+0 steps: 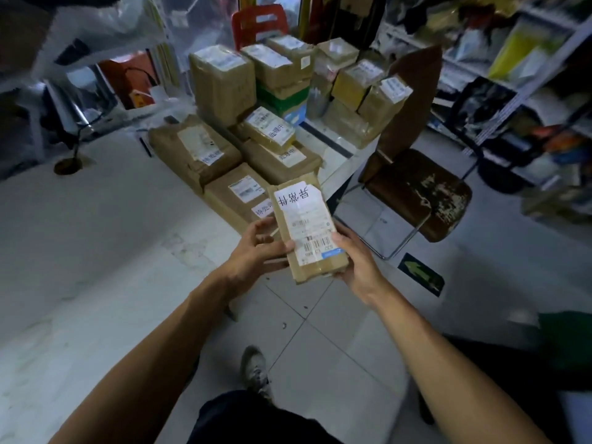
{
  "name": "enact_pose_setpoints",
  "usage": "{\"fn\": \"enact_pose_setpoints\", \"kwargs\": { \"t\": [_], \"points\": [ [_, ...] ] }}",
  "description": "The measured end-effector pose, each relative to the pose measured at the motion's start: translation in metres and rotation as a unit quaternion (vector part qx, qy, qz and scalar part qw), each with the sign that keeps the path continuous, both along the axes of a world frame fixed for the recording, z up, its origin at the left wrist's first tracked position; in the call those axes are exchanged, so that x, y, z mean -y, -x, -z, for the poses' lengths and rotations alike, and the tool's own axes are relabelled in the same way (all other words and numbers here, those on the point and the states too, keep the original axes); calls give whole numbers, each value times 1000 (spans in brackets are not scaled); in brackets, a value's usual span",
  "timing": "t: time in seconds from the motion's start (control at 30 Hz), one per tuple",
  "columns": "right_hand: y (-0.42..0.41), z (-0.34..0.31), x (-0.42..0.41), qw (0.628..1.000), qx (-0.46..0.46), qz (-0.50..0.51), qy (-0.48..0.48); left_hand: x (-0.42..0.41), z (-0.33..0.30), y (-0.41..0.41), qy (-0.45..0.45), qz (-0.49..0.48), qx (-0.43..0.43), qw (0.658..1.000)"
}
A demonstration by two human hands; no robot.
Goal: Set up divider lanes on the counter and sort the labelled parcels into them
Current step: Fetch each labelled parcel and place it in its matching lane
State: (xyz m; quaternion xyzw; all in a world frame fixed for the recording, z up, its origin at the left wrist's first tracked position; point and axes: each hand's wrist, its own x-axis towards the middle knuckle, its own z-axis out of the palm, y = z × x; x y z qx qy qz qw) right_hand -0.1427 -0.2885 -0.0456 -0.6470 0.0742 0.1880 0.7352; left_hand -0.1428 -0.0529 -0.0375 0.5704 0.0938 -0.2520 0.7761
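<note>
Parcel held in both hands above counter edge

Parcel (309,232), brown, tape-wrapped, is held off the counter (96,251) in front of the person, over the tiled floor (323,341) just past the counter's near edge. Long axis points away from the person. Top face carries a white shipping label with barcodes and a white slip with large handwritten characters.

Left hand (256,251): fingers curled around the parcel's left side, thumb tip on the label near the barcodes. Right hand (354,261): grips the lower right corner, fingers wrapped underneath, thumb along the right edge.

On the counter beyond the hands: flat brown parcels (195,152) lying side by side and partly stacked, each with a white label and a handwritten slip. Behind them, taller taped boxes (221,88) stand in a group toward the back.

Right of the counter: worn brown chair (416,193). Shelving with mixed goods (519,75) along the far right. Red plastic chair (259,22) behind the boxes.
</note>
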Motion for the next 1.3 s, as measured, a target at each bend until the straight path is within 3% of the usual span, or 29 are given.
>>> {"fn": "enact_pose_setpoints", "kwargs": {
  "t": [0.23, 0.4, 0.5, 0.6, 0.73, 0.93, 1.17, 1.3],
  "points": [
    [-44, -28, 41, 996, 12, -63, 67, 17, -7, -61, -35, 40, 38, 998],
    [-87, -46, 77, 987, -39, -141, 70, 14, -15, -95, -58, 188, 55, 979],
    [-113, -50, 83, 988, -29, -132, 69, 25, -8, -112, -39, 137, 24, 990],
    [-144, -41, 95, 999, -11, -42, 2, 48, -4, -127, 6, 28, -6, 1000],
    [-188, -35, 112, 998, 28, 23, -44, 92, -5, -165, 62, -74, -44, 994],
    [-257, -48, 156, 987, 48, 55, -146, 179, -19, -231, 112, -147, -50, 981],
    [-338, -64, 196, 992, 105, 37, -57, 257, -57, -291, 54, -196, -9, 979],
    [-389, -80, 204, 990, 120, 46, -59, 264, -81, -326, -42, -165, 53, 984]
  ]
}}
